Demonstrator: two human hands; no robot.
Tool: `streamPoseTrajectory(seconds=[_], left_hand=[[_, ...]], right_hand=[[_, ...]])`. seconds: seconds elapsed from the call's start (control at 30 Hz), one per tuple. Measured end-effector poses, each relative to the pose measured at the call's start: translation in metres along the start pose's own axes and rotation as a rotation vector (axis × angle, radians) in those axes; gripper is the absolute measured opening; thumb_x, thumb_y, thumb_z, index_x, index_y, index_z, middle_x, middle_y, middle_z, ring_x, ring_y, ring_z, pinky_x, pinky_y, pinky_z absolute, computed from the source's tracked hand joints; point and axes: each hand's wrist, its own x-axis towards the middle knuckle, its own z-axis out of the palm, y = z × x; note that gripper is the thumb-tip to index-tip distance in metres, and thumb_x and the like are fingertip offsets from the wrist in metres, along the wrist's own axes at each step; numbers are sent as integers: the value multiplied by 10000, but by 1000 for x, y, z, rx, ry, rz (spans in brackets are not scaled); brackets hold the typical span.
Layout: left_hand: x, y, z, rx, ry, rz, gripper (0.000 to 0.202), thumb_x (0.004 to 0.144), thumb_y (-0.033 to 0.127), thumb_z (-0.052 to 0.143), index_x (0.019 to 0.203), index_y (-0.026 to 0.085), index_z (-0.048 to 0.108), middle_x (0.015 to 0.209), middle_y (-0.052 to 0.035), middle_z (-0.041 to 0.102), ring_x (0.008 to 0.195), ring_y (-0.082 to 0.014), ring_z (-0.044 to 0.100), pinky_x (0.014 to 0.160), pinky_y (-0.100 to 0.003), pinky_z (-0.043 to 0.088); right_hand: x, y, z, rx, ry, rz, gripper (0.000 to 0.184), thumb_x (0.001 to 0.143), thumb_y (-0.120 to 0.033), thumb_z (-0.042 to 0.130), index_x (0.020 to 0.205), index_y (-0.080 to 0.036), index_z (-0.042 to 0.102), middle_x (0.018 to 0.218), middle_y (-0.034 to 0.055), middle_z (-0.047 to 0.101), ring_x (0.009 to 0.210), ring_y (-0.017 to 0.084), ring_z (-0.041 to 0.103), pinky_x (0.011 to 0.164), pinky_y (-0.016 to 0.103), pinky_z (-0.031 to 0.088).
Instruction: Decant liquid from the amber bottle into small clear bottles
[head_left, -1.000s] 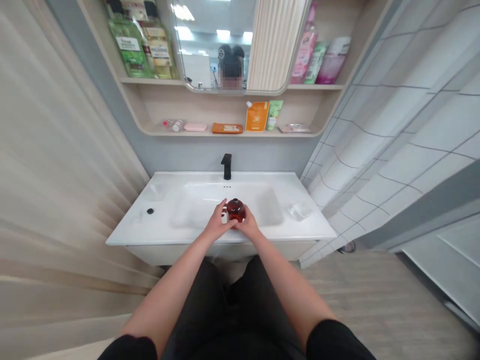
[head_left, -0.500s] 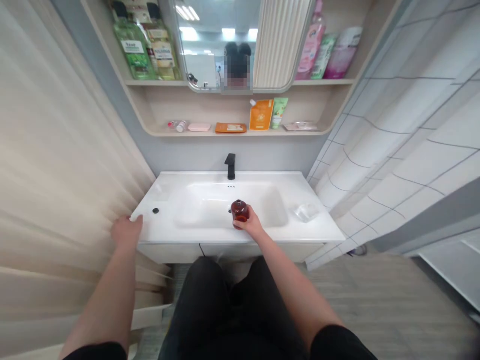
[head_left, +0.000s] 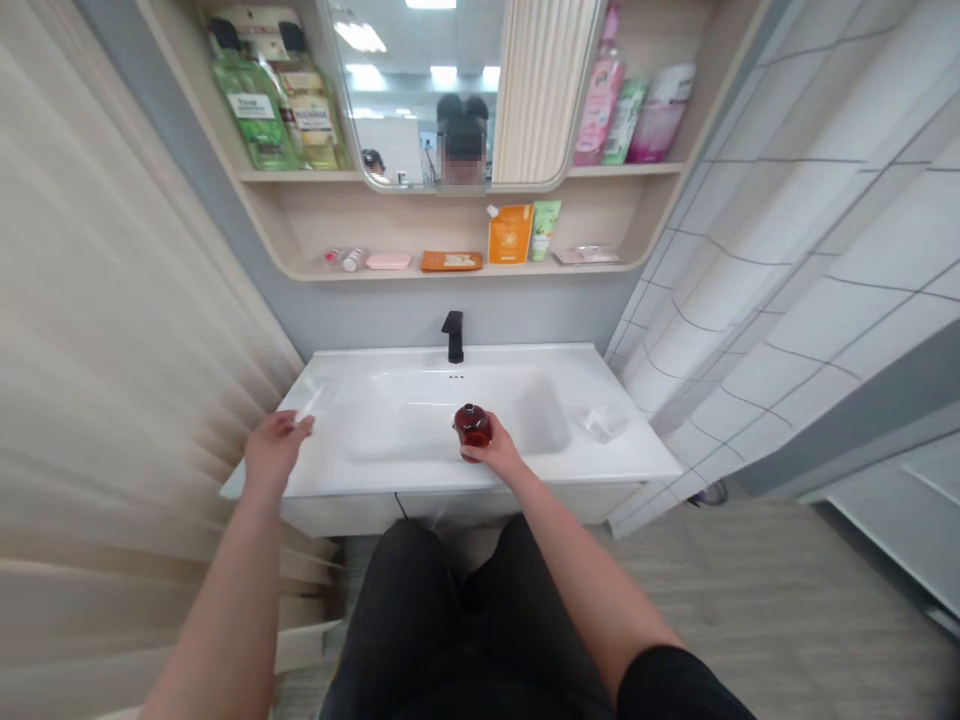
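My right hand (head_left: 498, 450) is closed round an amber bottle (head_left: 472, 428) with a dark, narrow top, held upright over the front of the white sink basin (head_left: 420, 440). At the left end of the counter, my left hand (head_left: 274, 448) has thumb and fingers pinched together. A slim, pale, see-through piece (head_left: 307, 402) shows at its fingertips, blurred, and I cannot tell what it is. Some clear plastic (head_left: 324, 386) lies just beyond that hand.
A black faucet (head_left: 454, 337) rises behind the basin. Crumpled clear plastic (head_left: 604, 424) lies on the right of the counter. Above, a shelf (head_left: 300, 274) carries an orange pouch (head_left: 511, 235), a green tube (head_left: 545, 230) and bottles. Curtains (head_left: 150, 300) hang close on the left.
My left hand has moved from the counter's left edge inward and closed its fingers. The small black piece that lay there no longer shows. My right hand still holds the bottle; the view has shifted slightly.
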Motion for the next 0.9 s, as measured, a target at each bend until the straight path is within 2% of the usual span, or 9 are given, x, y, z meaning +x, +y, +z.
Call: streamPoseTrajectory(seconds=[0.07,0.2,0.27,0.33,0.43,0.63,0.8,0.9], left_hand=[[-21,41,20,-231,-166,82,576,762,610,812,1148,196,710,887,-30,754,804,-228,738,785,-345,583],[-55,120,55,-264,-503,271,484,814,581,813,1097,189,782,727,-9,699,705,-202,685,705,-319,541],[-62,149,66,-208,-582,346,449,839,562,792,1092,191,794,731,-8,698,679,-194,670,677,-313,519],[-63,171,73,-105,-611,428,381,854,516,774,1061,198,806,775,-17,727,691,-192,668,675,-307,500],[-58,192,79,59,-627,539,278,867,445,744,987,207,820,795,-21,754,718,-197,670,677,-300,472],[-48,217,95,296,-700,675,218,834,368,720,937,215,836,832,-39,786,756,-218,697,699,-310,467],[-58,234,121,474,-828,759,245,787,305,733,981,220,857,918,-60,817,829,-237,731,746,-316,494],[-65,240,134,582,-864,791,203,806,325,721,912,212,851,894,-81,814,803,-242,723,725,-325,489]], right_hand=[[0,-1,0,1,-14,-10,840,614,-397,1009,1348,-255,627,1278,79,773,1156,315,725,1086,497,540],[-2,-4,0,35,-63,-25,858,608,-399,1009,1368,-260,637,1286,64,768,1174,313,719,1095,483,539],[-3,-6,1,62,-85,-39,877,605,-399,1011,1385,-263,634,1306,63,763,1191,314,715,1099,475,540],[-4,-8,1,78,-99,-45,897,598,-399,1015,1398,-267,632,1323,63,756,1204,315,709,1102,469,541],[-4,-11,1,87,-107,-40,901,594,-405,1015,1399,-266,635,1321,62,754,1188,314,710,1097,468,546],[-4,-11,1,95,-109,-42,926,578,-387,1019,1415,-257,644,1320,69,756,1186,318,709,1083,466,551],[-4,-10,0,77,-116,-73,921,590,-399,1014,1423,-260,648,1333,71,754,1210,323,705,1104,474,539],[-4,-11,0,50,-104,-64,904,597,-409,1001,1419,-269,653,1314,68,762,1208,332,706,1116,496,533]])
